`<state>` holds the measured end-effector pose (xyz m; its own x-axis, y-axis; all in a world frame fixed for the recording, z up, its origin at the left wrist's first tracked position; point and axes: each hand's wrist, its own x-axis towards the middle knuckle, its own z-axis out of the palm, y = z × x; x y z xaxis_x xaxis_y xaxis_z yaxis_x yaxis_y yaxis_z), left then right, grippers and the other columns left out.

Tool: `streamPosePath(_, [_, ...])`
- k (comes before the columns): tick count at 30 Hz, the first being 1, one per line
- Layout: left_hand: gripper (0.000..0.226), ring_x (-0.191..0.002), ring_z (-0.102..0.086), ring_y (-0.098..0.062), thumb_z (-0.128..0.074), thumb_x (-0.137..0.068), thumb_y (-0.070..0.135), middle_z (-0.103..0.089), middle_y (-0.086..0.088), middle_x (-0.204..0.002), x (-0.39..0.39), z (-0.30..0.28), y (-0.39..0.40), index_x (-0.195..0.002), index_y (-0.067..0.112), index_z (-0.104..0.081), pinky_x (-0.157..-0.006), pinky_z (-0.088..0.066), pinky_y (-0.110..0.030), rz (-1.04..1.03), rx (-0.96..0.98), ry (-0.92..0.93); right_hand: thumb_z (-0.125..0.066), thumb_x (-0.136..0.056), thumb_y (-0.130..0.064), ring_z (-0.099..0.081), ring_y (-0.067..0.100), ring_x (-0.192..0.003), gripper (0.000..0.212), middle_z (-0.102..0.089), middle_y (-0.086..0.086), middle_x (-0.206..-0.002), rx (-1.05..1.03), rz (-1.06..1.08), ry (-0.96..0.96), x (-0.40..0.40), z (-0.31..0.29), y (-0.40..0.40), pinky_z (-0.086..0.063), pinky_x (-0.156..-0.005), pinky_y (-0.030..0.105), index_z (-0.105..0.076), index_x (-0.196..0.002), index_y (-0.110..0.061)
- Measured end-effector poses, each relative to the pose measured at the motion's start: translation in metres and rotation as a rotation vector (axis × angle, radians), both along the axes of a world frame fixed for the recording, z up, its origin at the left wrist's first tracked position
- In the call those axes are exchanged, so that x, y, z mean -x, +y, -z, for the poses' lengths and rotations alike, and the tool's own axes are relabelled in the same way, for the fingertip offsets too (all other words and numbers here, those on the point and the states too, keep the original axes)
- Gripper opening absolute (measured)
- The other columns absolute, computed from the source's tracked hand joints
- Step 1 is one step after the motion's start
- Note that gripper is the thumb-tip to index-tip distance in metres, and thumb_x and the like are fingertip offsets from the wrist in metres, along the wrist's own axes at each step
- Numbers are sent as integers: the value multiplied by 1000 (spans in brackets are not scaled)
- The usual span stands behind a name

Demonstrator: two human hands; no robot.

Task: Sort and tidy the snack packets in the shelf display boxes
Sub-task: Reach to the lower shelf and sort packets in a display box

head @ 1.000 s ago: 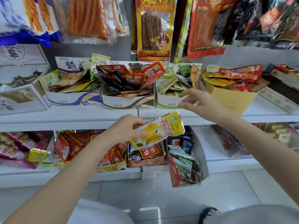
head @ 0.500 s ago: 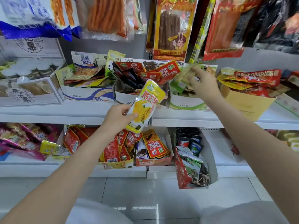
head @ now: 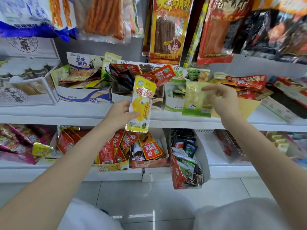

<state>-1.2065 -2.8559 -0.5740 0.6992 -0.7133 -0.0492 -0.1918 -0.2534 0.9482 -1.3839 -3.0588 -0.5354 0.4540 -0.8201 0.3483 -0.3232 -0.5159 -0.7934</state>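
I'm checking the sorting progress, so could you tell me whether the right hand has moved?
Yes. The right hand has drawn back from the green-and-white box, holding a pale green packet.

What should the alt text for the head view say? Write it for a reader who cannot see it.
A person stands before snack shelves, left hand gripping a yellow packet, right hand pinching a pale green packet. Behind them, display boxes on a white shelf hold mixed packets.
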Motion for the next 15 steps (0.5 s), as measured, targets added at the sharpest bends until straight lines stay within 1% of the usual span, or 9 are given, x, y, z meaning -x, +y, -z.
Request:
streamPosePath(1, [28,-91,-61,-19,-60,-87,5,-64,-10,-111,7,-4,-8,-115,6,-54,-75,-51,-29,6,18,5,-43,-87,9,-47,-8,-59,33,-54,-17,-77,47,29,-13,7,-3,-2,-37,-54,5,-68,-93,-12])
streamPosePath(2, [28,-89,-61,-18,-59,-88,5,-63,-9,-110,14,-6,-17,-115,6,-55,-72,-51,-26,19,39,13,-44,-86,9,-49,-8,-61,33,-58,-13,-80,93,51,-32,14,-4,-6,-39,-57,7,-68,-90,-12])
streamPosePath(3, [27,-87,-60,-15,-59,-88,5,-63,-7,-108,21,-9,-27,-115,7,-55,-66,-51,-21,35,58,17,-44,-85,10,-52,-4,-67,33,-61,-9,-83,127,64,-64,21,-5,-9,-45,-63,14,-67,-87,-13])
streamPosePath(5, [23,-82,-60,-11,-60,-88,6,-62,-3,-102,35,-14,-46,-110,10,-55,-58,-50,-14,62,102,10,-43,-82,12,-59,16,-77,32,-61,-6,-82,181,102,-133,34,-11,-19,-53,-69,34,-66,-84,-11])
streamPosePath(6, [20,-82,-60,-11,-60,-88,6,-62,-2,-101,43,-17,-56,-106,11,-55,-61,-51,-15,70,127,8,-42,-80,13,-60,21,-80,32,-59,-6,-80,209,133,-156,39,-17,-27,-54,-71,37,-64,-83,-9])
streamPosePath(8, [17,-85,-61,-13,-60,-88,6,-63,-2,-100,56,-23,-75,-101,13,-53,-71,-51,-21,78,177,6,-40,-77,12,-61,22,-81,32,-59,-5,-77,251,174,-213,48,-30,-48,-55,-76,39,-62,-81,-10])
streamPosePath(11, [18,-84,-61,-8,-59,-88,6,-63,2,-98,70,-30,-104,-101,18,-53,-71,-50,-18,84,256,-58,-37,-79,7,-64,24,-87,31,-63,3,-85,257,148,-322,51,-55,-79,-55,-80,43,-61,-83,-13])
streamPosePath(13, [16,-90,-62,-10,-60,-88,8,-64,2,-100,75,-33,-121,-99,19,-53,-78,-51,-24,58,262,-103,-35,-82,9,-65,22,-91,35,-64,4,-93,286,152,-284,44,-66,-94,-55,-84,39,-63,-90,-11])
streamPosePath(15, [15,-101,-62,-17,-60,-89,10,-65,0,-105,77,-32,-134,-100,17,-55,-88,-50,-34,24,252,-89,-35,-85,10,-63,22,-94,35,-64,7,-99,338,159,-154,34,-67,-107,-53,-88,37,-64,-97,-6])
